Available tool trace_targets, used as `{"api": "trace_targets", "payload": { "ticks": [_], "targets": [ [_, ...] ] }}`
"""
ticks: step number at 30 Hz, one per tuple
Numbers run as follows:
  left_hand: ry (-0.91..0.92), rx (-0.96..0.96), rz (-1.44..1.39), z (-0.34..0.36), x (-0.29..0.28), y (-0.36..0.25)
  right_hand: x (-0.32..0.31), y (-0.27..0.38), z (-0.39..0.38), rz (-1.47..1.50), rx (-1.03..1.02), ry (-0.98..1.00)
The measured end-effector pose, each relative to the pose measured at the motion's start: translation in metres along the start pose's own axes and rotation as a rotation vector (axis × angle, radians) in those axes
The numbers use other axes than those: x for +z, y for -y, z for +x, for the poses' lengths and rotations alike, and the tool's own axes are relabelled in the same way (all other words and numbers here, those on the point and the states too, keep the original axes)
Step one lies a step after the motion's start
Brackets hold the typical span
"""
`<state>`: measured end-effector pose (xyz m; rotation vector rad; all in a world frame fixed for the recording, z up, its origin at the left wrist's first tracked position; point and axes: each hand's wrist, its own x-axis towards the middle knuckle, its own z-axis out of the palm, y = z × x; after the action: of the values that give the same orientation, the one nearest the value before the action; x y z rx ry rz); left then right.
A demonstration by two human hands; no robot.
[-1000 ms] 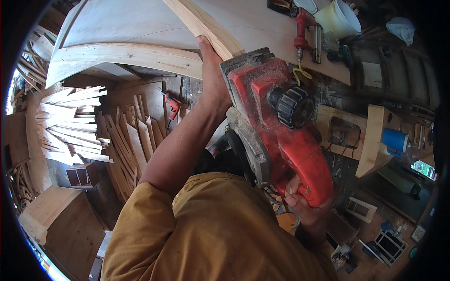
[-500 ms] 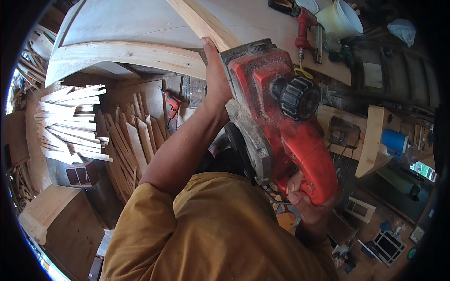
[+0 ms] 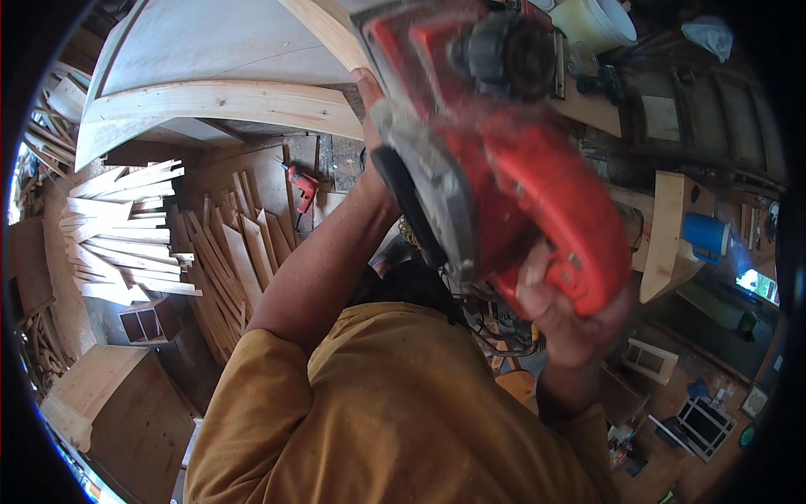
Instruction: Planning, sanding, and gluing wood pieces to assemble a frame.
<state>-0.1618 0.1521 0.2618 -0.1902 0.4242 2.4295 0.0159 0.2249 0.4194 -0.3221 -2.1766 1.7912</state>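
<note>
A red electric hand planer (image 3: 571, 214), dusty and a little smeared by motion, fills the upper middle. My right hand (image 3: 558, 323) is wrapped round its rear handle, thumb on the inner side. Ahead of the planer's left edge runs a pale wooden board (image 3: 323, 32), slanting away to the upper left. My left hand (image 3: 369, 99) grips this board by its edge, with the thumb showing against the wood. The planer hides most of the left hand's other fingers and the board's near end.
A curved wooden piece (image 3: 227, 102) lies left of my left hand. Below it are a red drill (image 3: 300, 186) and piles of wood strips (image 3: 126, 227). A white bucket (image 3: 592, 21) stands far right; a blue jug (image 3: 705, 233) sits at right.
My right hand has pushed the planer forward, away from me, along the board. Its front now reaches the top of the view and covers more of my left hand.
</note>
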Motion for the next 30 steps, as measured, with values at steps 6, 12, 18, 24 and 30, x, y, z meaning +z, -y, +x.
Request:
{"api": "trace_targets", "payload": {
  "ticks": [6, 12, 18, 24, 30],
  "targets": [
    [-0.241, 0.068, -0.013, -0.016, 0.036, -0.016, -0.043, 0.013, 0.006, 0.058, -0.162, -0.005],
    [-0.164, 0.055, -0.052, -0.027, 0.025, -0.034, -0.072, -0.002, -0.016, 0.125, -0.089, -0.059],
    [-0.165, 0.055, -0.017, -0.026, 0.028, -0.035, -0.076, -0.021, -0.045, -0.004, 0.149, -0.273],
    [-0.288, 0.094, 0.081, -0.015, 0.042, -0.024, -0.077, -0.02, -0.075, 0.151, 0.151, -0.267],
    [-0.328, 0.173, 0.132, -0.01, 0.052, -0.014, -0.063, -0.004, -0.077, 0.047, 0.156, -0.094]
  ]
}}
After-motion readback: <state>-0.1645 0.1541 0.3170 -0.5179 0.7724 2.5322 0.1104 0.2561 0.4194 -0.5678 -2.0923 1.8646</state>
